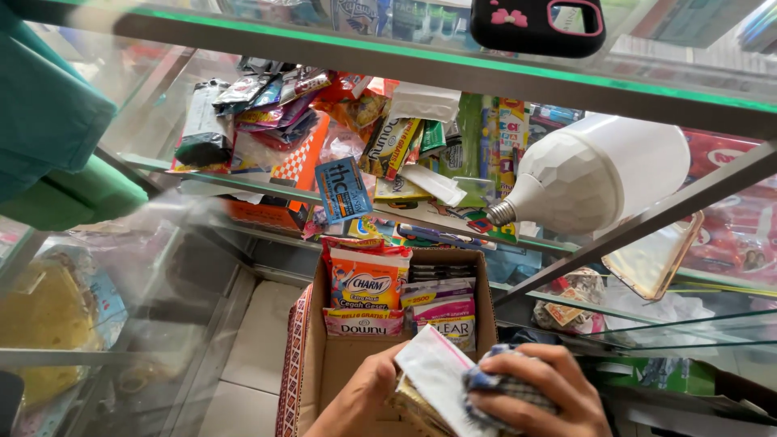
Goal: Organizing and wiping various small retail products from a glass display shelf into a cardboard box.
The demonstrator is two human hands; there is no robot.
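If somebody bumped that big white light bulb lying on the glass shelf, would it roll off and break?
Probably yes. The white bulb lies on its side and looks rounded, so it may roll. It rests on a smooth glass shelf, likely slippery. Its faceted shell seems thin, so maybe fragile.

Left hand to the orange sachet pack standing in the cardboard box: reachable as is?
Probably yes. The left hand is already over the cardboard box, and the orange sachet pack stands just beyond it with nothing between. But the hand holds a white packet, so it isn't free to grasp.
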